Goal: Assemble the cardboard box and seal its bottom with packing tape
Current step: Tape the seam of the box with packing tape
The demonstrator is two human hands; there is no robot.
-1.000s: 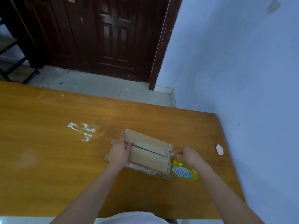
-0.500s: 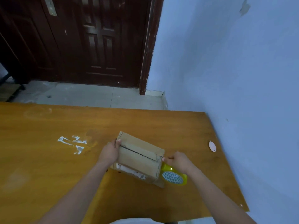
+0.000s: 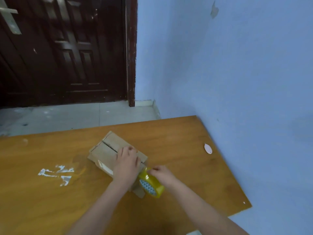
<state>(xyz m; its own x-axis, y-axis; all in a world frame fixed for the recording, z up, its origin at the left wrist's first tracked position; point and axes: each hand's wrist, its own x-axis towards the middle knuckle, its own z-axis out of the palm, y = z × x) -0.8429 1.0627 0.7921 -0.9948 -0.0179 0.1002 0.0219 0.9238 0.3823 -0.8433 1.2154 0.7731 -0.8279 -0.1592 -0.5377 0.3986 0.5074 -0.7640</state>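
1. Pressing flat, fingers spread, the left hand (image 3: 127,161) holds down the cardboard box (image 3: 108,152) on the bench (image 3: 186,133), grasping nothing.
2. Just right of it, the right hand (image 3: 163,173) pinches the yellow tape roll (image 3: 151,184), which touches the box's near end.

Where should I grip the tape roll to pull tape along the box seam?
Grip the yellow tape roll by its outer rim, coming from the right, as the right hand does. It stands on edge at the cardboard box's near-right end, its patterned core facing the camera, so the rim is free. The left hand presses the flaps down.
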